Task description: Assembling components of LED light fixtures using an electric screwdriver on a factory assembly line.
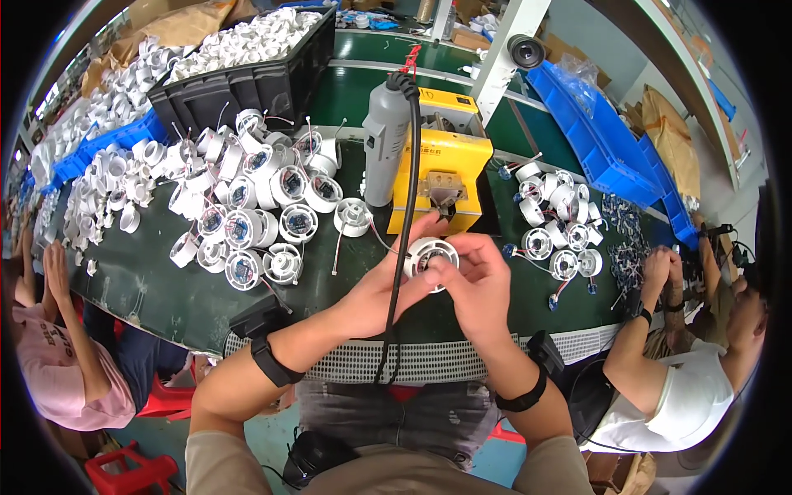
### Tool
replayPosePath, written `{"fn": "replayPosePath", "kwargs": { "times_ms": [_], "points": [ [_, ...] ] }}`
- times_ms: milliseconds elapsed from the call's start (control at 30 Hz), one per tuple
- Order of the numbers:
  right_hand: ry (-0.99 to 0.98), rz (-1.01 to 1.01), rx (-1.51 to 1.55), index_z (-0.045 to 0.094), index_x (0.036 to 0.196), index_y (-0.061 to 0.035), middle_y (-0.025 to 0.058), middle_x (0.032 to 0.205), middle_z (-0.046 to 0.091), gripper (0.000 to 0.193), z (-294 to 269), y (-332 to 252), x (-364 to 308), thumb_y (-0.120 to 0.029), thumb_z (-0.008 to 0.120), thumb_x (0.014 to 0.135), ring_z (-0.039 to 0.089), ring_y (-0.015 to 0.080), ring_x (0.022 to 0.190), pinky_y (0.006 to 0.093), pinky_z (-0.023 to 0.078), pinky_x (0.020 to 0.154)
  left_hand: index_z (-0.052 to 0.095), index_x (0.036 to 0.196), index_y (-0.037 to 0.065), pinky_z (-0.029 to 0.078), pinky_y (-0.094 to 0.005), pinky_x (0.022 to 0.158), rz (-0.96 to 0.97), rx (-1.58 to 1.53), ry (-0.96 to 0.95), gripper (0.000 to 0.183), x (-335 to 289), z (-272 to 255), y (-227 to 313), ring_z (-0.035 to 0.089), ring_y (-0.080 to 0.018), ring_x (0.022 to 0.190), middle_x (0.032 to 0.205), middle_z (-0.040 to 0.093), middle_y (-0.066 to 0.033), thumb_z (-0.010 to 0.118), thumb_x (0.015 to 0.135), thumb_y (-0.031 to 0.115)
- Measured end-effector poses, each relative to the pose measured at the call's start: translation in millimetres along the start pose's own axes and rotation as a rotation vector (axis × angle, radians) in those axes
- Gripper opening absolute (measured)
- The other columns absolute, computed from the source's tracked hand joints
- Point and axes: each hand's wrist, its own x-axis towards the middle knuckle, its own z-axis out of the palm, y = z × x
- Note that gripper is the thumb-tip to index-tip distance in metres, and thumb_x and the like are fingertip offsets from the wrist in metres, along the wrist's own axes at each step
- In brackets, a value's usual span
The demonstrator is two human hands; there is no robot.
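Note:
Both hands are in front of the yellow machine (470, 169), holding one white round plastic housing (425, 246) between them. My left hand (384, 280) supports it from the left, its fingers closed around the side. My right hand (478, 276) grips its right side, the thumb pressed into the ring's open centre. What lies under that thumb is hidden. A black cable (400, 280) hangs across the left hand, coming from a grey hand-held tool (384, 136) standing beside the machine. Another white housing with wires (353, 217) lies left of my hands.
A pile of white housings with blue circuit boards (247, 223) covers the left bench; a smaller pile (565, 216) lies right. Behind stand a black crate (239, 91) of white parts and a blue tray (586, 140). People sit on both sides, a person's hands (660, 268) at right.

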Motion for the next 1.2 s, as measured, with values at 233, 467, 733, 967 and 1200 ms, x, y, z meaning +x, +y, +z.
{"fn": "replayPosePath", "kwargs": {
  "times_ms": [233,467,733,967,1200],
  "points": [
    [0.070,-0.539,-0.821,0.064,0.100,0.0035,0.0109,0.100,0.065,0.019,-4.0,-5.2,33.4,-0.008,0.067,0.085,0.062,0.0133,0.078,0.0239,0.049,0.072,0.044,0.135,0.003,0.059,-0.0313,0.075,-0.288,-0.166,0.123,0.042,5.4,-16.5,2.6,0.060,-0.0116,0.094,0.109,0.060,-0.0038,0.054,0.095,0.013],
    [-0.037,-0.376,-0.748,0.047,0.120,0.0005,0.0144,0.104,0.063,0.047,60.1,6.8,91.8,-0.011,0.071,0.082,0.063,0.0182,0.096,0.0312,0.051,0.079,0.050,0.124,-0.001,0.058,-0.0347,0.083,-0.346,-0.155,0.167,0.028,7.1,-20.5,-3.6,0.061,-0.0165,0.099,0.112,0.059,-0.0076,0.046,0.097,0.008],
    [0.343,-0.618,0.013,0.037,0.126,0.0026,0.0064,0.062,0.049,0.039,41.5,-39.0,96.6,-0.017,0.051,0.094,0.049,0.0149,0.050,0.0294,0.042,0.047,0.043,0.132,-0.003,0.058,-0.0348,0.081,-0.508,-0.155,0.237,0.037,8.3,-18.5,-13.7,0.064,-0.0193,0.090,0.107,0.058,-0.0090,0.046,0.098,0.011],
    [0.360,-0.539,-0.088,0.037,0.124,0.0024,0.0058,0.058,0.046,0.036,33.1,-31.5,104.3,-0.015,0.050,0.095,0.047,0.0144,0.047,0.0289,0.041,0.047,0.044,0.131,-0.003,0.059,-0.0342,0.080,-0.522,-0.121,0.260,0.036,7.6,-23.0,-16.4,0.065,-0.0197,0.088,0.105,0.059,-0.0094,0.046,0.098,0.011],
    [0.395,-0.499,-0.124,0.039,0.119,0.0021,0.0067,0.057,0.048,0.032,29.2,-24.4,109.5,-0.015,0.051,0.094,0.047,0.0144,0.047,0.0282,0.041,0.047,0.045,0.130,-0.003,0.059,-0.0338,0.079,-0.530,-0.092,0.260,0.034,9.1,-23.3,-15.1,0.065,-0.0198,0.087,0.106,0.059,-0.0094,0.045,0.098,0.011]
  ]
}}
